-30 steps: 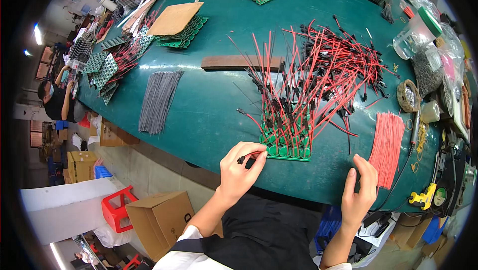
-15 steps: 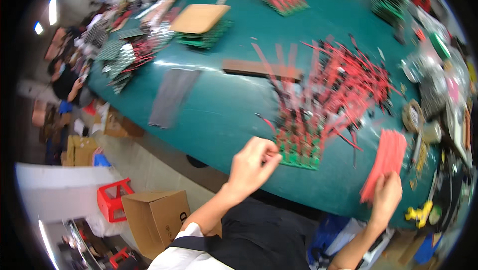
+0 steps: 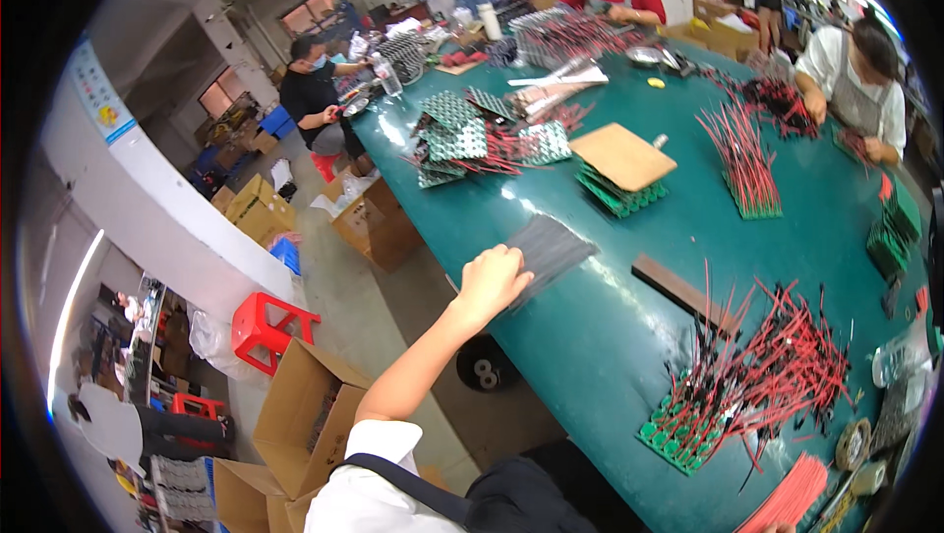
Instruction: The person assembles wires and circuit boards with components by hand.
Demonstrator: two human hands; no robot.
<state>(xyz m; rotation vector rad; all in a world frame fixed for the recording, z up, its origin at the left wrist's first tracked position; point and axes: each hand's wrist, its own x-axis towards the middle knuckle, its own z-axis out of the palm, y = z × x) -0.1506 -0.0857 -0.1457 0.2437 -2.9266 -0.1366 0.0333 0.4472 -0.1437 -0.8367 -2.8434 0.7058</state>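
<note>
My left hand [image 3: 489, 282] reaches out to the left over the edge of the green table [image 3: 590, 336]. Its fingers are curled down on the near end of a flat bundle of black wires [image 3: 551, 246]. To the right lies a row of small green circuit boards [image 3: 678, 440] with red and black wires [image 3: 777, 366] sticking up from them. A bundle of loose red wires [image 3: 795, 499] lies at the table's near right edge. My right hand is out of the picture.
A brown strip [image 3: 683, 292] lies between the black wires and the boards. Further off are a stack of green boards under a cardboard sheet [image 3: 622, 157] and more wired boards [image 3: 747, 154]. Three other people work at the far side. A red stool [image 3: 265, 322] and cardboard boxes [image 3: 305, 415] stand on the floor.
The view has swung left and up. My left hand left the green boards and moved left to the black wire bundle. My right hand, earlier by the red wires, has dropped out of view.
</note>
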